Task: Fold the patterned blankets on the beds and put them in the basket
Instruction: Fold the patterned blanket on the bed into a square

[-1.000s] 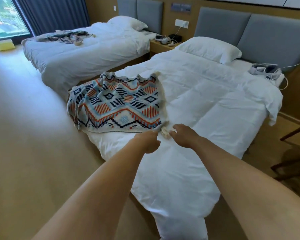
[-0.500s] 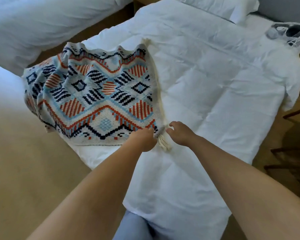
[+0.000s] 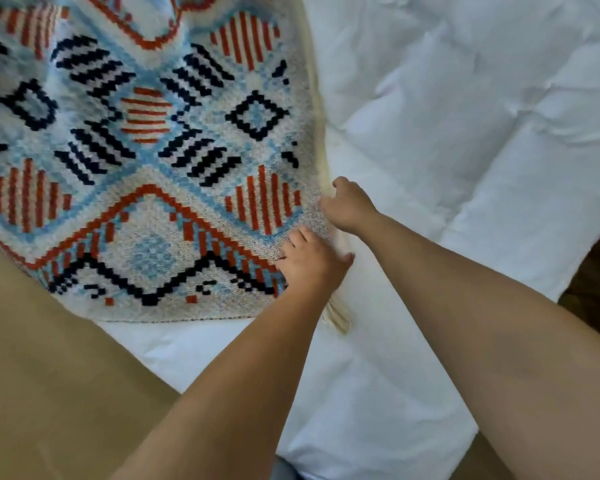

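Left hand (image 3: 312,263): fingers straight, palm flat on the blanket (image 3: 146,150) just inside its near right corner. It grasps nothing. Judged to be pinning the corner so the cloth stays put.

Right hand (image 3: 347,206): just beyond the left, fingers curled onto the blanket's right edge. Looks like a pinch on that edge, though the fingertips are hidden. Probably taking hold to lift the side over for the next fold.

Blanket lies spread, pattern up, on the bed (image 3: 465,140), with its left part hanging past the bed's side above the floor (image 3: 32,358). Fringe (image 3: 336,317) trails from the corner onto the white cover. No basket in view.

Against 0.5 s ago: both hands were bunched together at the corner by the fringe. The right has since moved up the edge, the left has flattened onto the cloth, and the view sits much closer. The blanket itself has hardly shifted.
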